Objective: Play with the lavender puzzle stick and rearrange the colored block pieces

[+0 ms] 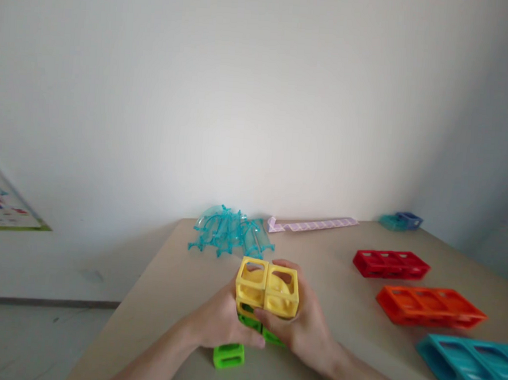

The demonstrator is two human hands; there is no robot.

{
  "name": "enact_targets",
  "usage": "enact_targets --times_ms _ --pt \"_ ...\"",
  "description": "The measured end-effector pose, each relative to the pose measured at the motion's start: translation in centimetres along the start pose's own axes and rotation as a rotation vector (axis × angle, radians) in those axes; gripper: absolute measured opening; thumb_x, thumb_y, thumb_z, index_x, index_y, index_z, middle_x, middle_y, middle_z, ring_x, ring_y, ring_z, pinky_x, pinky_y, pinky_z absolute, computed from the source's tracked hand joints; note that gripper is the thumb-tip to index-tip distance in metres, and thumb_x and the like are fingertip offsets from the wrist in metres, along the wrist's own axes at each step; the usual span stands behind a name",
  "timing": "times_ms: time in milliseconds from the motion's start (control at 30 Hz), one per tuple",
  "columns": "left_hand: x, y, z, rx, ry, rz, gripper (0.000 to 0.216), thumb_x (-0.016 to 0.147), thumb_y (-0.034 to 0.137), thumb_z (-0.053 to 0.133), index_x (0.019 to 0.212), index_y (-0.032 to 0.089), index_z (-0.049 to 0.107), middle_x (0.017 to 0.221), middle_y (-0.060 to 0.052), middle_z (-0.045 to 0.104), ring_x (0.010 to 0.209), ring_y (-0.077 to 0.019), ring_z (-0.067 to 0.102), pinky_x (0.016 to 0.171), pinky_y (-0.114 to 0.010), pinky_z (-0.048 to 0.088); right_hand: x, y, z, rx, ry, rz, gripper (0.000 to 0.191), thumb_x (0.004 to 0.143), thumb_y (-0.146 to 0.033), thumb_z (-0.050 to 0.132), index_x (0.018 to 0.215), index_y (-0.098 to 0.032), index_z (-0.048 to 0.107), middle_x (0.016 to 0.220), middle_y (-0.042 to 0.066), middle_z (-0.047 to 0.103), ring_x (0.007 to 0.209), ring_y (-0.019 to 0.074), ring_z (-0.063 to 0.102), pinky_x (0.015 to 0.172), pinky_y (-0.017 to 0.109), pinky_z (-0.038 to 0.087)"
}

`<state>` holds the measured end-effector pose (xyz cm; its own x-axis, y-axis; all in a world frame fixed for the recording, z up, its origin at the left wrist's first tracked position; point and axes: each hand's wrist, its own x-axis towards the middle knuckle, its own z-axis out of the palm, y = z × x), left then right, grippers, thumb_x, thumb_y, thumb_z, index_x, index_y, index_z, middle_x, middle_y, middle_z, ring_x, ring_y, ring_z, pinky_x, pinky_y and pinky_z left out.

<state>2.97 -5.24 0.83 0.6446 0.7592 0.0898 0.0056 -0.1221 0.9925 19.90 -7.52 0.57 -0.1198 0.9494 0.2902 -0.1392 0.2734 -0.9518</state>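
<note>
Two yellow hollow cube blocks (267, 285) sit side by side on top of green blocks (229, 355) on the tan table (180, 277). My left hand (220, 320) wraps the left side of this stack, fingers curled against the green layer. My right hand (304, 322) grips the right side, its thumb across the front below the right yellow cube and its fingers behind it. The middle of the green layer is hidden by my hands.
A pile of clear teal curved track pieces (229, 234) lies behind the stack. A pale pink strip (312, 224) lies farther back. On the right are red (390, 264), orange (430, 305) and teal (471, 364) long block frames, with small blue-teal blocks (402, 221) at the far corner.
</note>
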Motion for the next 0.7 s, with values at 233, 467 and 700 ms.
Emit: enact_targets --times_ms 233,467,700 --pt "0.1 -0.3 0.4 0.043 0.175 0.012 0.075 0.061 0.002 0.072 0.128 0.023 0.043 0.115 -0.007 0.062 0.097 -0.0217 0.063 0.085 -0.034 0.05 1.1 -0.1 0.3 0.238 0.086 0.118 0.057 0.06 -0.027 0.083 0.105 -0.021 0.049 0.102 0.008 0.071 0.087 0.0267 0.07 0.077 0.04 0.058" --pt "0.1 0.1 0.2 0.008 0.156 -0.032 0.078 0.055 0.009 0.082 0.123 0.023 0.048 0.11 -0.006 0.064 0.101 -0.0249 0.062 0.086 -0.037 0.049 1.9 -1.1 -0.6 0.334 0.078 0.181 0.045 0.065 -0.03 0.079 0.104 -0.019 0.059 0.099 0.007 0.072 0.083 0.0258 0.07 0.073 0.037 0.058" --pt "-0.3 0.9 -0.3 0.106 0.121 -0.019 0.076 0.06 0.009 0.077 0.127 0.022 0.044 0.111 -0.006 0.064 0.099 -0.0235 0.062 0.088 -0.036 0.048 2.7 -0.4 -1.8 0.482 0.038 0.219 0.037 0.08 -0.035 0.064 0.113 -0.017 0.061 0.1 0.009 0.073 0.086 0.0263 0.07 0.075 0.037 0.056"
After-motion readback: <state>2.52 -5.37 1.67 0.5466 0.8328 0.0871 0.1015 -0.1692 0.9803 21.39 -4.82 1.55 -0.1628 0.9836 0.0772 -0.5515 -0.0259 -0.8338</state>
